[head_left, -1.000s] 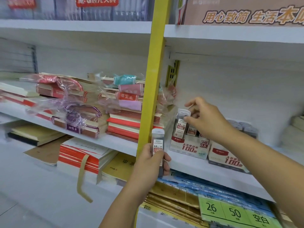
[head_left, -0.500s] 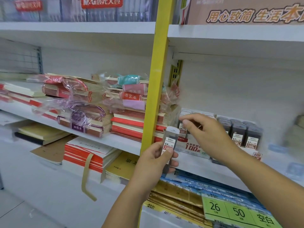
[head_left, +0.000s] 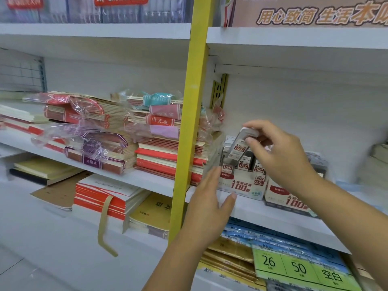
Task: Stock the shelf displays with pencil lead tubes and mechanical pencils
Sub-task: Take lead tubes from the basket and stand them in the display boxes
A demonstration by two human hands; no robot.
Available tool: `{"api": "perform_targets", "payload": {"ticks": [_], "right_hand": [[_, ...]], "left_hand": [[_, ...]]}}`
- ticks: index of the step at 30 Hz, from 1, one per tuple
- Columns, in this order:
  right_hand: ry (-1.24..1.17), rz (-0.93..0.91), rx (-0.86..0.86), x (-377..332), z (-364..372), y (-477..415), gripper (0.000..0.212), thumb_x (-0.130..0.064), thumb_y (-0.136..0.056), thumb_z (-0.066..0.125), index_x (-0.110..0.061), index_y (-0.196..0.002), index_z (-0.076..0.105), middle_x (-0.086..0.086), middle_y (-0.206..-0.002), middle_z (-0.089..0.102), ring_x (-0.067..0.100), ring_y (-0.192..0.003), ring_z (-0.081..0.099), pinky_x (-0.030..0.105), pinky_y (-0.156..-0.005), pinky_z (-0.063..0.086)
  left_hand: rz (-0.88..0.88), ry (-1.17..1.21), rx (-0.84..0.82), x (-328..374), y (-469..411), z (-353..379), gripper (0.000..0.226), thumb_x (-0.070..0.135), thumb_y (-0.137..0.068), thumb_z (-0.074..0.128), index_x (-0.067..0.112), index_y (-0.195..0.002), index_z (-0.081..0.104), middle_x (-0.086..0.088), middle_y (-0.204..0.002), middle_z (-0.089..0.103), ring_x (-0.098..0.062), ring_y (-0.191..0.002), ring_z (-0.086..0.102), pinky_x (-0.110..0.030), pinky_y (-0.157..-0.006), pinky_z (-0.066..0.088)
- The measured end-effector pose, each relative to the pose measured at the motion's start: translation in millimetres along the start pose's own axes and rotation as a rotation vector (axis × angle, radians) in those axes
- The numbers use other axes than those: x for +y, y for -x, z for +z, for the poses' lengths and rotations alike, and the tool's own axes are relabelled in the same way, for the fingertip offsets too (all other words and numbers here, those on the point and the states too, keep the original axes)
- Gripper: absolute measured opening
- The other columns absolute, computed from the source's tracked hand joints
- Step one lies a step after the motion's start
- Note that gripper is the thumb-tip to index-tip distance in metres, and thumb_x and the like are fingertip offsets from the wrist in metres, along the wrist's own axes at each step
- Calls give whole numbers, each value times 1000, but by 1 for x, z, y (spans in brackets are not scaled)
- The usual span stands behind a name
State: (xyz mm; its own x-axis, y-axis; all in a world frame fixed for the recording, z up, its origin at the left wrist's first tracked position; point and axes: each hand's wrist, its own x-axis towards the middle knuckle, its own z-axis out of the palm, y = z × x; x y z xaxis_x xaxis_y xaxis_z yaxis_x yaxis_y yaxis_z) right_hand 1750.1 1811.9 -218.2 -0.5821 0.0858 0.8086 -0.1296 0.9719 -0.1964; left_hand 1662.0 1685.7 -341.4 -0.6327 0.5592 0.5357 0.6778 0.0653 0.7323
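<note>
My right hand (head_left: 279, 156) pinches a clear pencil lead tube (head_left: 241, 144) by its white cap and holds it tilted over a white and red display box (head_left: 241, 186) on the middle shelf. Several more lead tubes (head_left: 243, 164) stand upright in that box. My left hand (head_left: 210, 198) has straight fingers against the box's left front corner and its thumb on the front face; it holds no tube. A second, similar display box (head_left: 283, 197) sits just to the right, partly hidden by my right forearm.
A yellow upright post (head_left: 189, 127) divides the shelving just left of the box. Stacks of wrapped exercise books (head_left: 159, 148) fill the shelf left of it. Blue and green packs (head_left: 294, 263) lie on the shelf below. The white back wall (head_left: 294, 106) rises behind the boxes.
The tube that my left hand held has passed to my right hand, which now tilts it over the box. My left hand has moved up and right to the box's corner.
</note>
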Motion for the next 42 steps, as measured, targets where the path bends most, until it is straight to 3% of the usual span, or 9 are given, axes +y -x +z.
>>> {"api": "perform_targets", "payload": {"ticks": [4,9,15,19,23,28,33,38,42], "right_hand": [[71,41,-89,9,12,-7,27,-24,-92,60,-38,-114,58,-23,-97,58,-6,-90,57,13,-76,45],[-26,319,-178,22,23,-24,18,-29,-87,69,-35,-100,57,-10,-91,60,11,-84,62,30,-72,53],[328,139,-129,27,35,-17,27,-32,-91,64,-27,-118,68,-7,-92,44,11,-83,50,26,-67,42],[186,132,-62,17,27,4,32,-23,-93,62,-23,-125,63,-7,-95,46,5,-80,46,18,-70,38],[-80,154,11,-6,5,64,22,-25,-92,60,-27,-114,67,-14,-90,56,4,-79,53,11,-68,42],[-398,565,-291,5,10,195,17,-20,-92,63,-35,-96,69,-6,-81,65,12,-70,59,21,-65,48],[-278,1093,-790,60,57,362,28,-25,-96,57,-21,-124,59,-6,-106,57,9,-89,56,13,-67,42],[-143,1305,-894,82,102,489,32,-26,-95,59,-20,-127,58,1,-121,62,20,-109,60,26,-86,44],[7,1237,-812,87,128,539,36,-22,-91,65,-19,-126,60,5,-125,57,24,-120,51,23,-95,35]], "left_hand": [[-2,4,7,-5,-2,7,69,42,-99,57,40,-157,19,26,-159,27,8,-140,23,-21,-117,25],[28,7,21,-7,-2,6,61,38,-99,58,49,-149,26,56,-125,30,35,-114,27,4,-94,24],[20,6,1,-11,-2,4,65,38,-99,57,40,-155,24,27,-155,33,9,-135,30,-18,-111,32],[34,30,36,-5,7,1,62,31,-100,58,41,-153,29,25,-151,37,11,-134,30,-22,-113,34],[49,20,238,1,36,7,52,21,-96,62,38,-141,43,23,-126,50,0,-113,51,-21,-91,50],[-71,-132,-229,-36,116,42,45,24,-96,62,27,-139,50,9,-127,52,-5,-99,56,-34,-88,53],[-381,-298,-805,-120,215,85,51,31,-99,60,21,-146,43,-3,-143,46,-20,-123,54,-31,-99,44],[-636,-261,-864,-184,287,145,34,26,-95,66,9,-123,58,-4,-104,58,-20,-92,54,-27,-74,35],[-793,-260,-795,-218,318,173,49,27,-92,70,10,-136,55,-11,-130,61,-25,-113,57,-25,-86,38]]}}
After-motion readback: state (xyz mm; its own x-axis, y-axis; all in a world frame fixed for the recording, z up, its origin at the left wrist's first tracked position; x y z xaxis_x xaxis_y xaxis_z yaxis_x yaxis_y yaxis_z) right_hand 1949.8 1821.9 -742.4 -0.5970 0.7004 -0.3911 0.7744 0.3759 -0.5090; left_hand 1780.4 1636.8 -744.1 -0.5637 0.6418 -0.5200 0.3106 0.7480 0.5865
